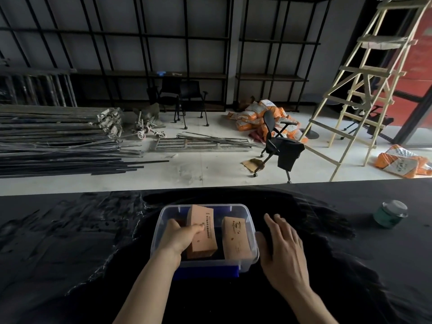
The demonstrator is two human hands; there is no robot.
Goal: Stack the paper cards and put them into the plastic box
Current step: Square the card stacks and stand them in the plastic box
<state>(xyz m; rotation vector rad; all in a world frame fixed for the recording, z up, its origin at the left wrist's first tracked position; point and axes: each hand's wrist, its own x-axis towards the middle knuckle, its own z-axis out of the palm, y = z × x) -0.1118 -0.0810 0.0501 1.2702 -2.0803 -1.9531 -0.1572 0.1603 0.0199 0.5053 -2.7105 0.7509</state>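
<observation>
A clear plastic box [163,213] with blue latches stands on the black table in front of me. Inside it, my left hand [180,235] grips a thick stack of brown paper cards [203,232], thumb on the top card, in the left half of the box. A second stack of brown cards [236,237] lies in the right half, apart from my hands. My right hand [282,251] rests flat on the table just right of the box, fingers spread, holding nothing and touching the box's right rim.
A green jar with a clear lid [390,214] stands on the table at the far right. The black table [70,242] has a wrinkled cover. Beyond its far edge are metal rods, office chairs, orange sacks and a wooden ladder on the floor.
</observation>
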